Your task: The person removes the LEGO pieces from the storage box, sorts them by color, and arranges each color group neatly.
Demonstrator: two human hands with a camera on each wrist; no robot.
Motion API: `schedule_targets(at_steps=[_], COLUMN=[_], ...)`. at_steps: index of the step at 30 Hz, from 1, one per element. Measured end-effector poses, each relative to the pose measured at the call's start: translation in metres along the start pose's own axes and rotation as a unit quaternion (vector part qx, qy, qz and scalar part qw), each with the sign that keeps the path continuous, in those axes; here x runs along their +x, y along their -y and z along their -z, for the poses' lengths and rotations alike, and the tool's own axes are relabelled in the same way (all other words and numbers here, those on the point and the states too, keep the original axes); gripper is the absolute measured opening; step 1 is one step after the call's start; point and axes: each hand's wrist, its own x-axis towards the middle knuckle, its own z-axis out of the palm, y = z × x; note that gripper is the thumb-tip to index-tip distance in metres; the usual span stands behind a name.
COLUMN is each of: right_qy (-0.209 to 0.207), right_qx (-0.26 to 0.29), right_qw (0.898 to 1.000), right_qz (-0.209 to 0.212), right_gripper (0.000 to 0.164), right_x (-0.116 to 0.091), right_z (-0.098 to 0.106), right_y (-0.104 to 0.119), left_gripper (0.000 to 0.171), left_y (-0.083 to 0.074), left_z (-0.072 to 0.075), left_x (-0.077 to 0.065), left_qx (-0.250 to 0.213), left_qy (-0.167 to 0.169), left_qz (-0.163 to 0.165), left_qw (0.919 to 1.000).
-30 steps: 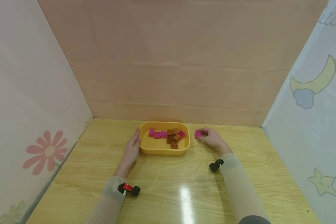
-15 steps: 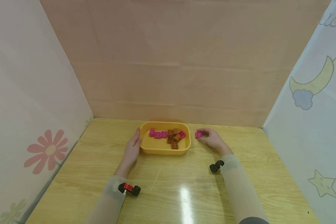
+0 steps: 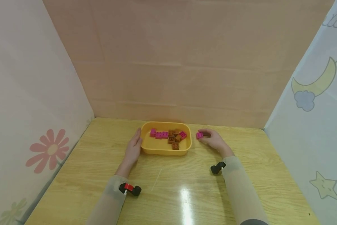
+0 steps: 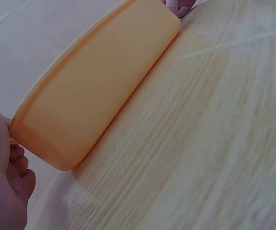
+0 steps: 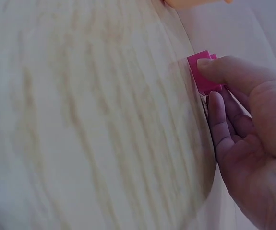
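Note:
The right hand (image 3: pixel 213 139) pinches a pink toy building brick (image 3: pixel 199 135) between thumb and fingers, low over the table just right of the yellow tray (image 3: pixel 162 152). In the right wrist view the thumb presses one face of the brick (image 5: pixel 202 72), with the fingers behind and below it. At the tray's left end lies the left hand (image 3: pixel 133 148), its fingers along the outer wall. The left wrist view shows that hand (image 4: pixel 3 177) right at the rim, fingers loosely bent below it. Inside the tray, pink bricks (image 3: pixel 158 135) sit left and brown bricks (image 3: pixel 175 146) right.
A wooden table (image 3: pixel 168 178) carries the tray near its back edge. Behind it rises a plain beige backdrop (image 3: pixel 168 78). Patterned side panels stand at left (image 3: pixel 39 93) and right (image 3: pixel 311 131). Both wrists wear small black camera mounts.
The scene shifts very slightly in the head view. Both hands, the tray and the pinched pink brick keep their places relative to each other.

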Motion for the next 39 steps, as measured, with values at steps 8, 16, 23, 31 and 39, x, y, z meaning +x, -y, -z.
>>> schedule_targets(at_steps=[8, 16, 23, 31, 39], right_qy=[-0.002, 0.007, -0.007, -0.045, -0.069], right_qx=[0.006, 0.019, 0.022, 0.025, 0.092], right_qw=[1.0, 1.0, 1.0, 0.999, 0.993], right_qz=[0.001, -0.015, -0.009, 0.008, 0.039], right_gripper=[0.059, 0.064, 0.063, 0.059, 0.055], right_x=[0.001, -0.002, -0.006, -0.015, -0.011], right_z=[0.0, 0.004, 0.007, 0.008, -0.009], right_y=[-0.003, 0.002, 0.003, 0.016, 0.045], left_gripper=[0.054, 0.054, 0.054, 0.054, 0.054], left_y=[-0.001, 0.001, 0.002, 0.004, 0.004], left_z=[0.001, 0.0, 0.0, -0.001, 0.0], left_x=[-0.002, -0.002, -0.001, 0.0, 0.0], left_qx=[-0.013, -0.017, -0.02, -0.021, -0.025], left_qy=[0.004, 0.002, 0.0, 0.003, 0.002], left_qz=[0.004, 0.0, 0.001, -0.006, 0.0], left_qw=[0.9999, 0.9998, 0.9998, 0.9997, 0.9997])
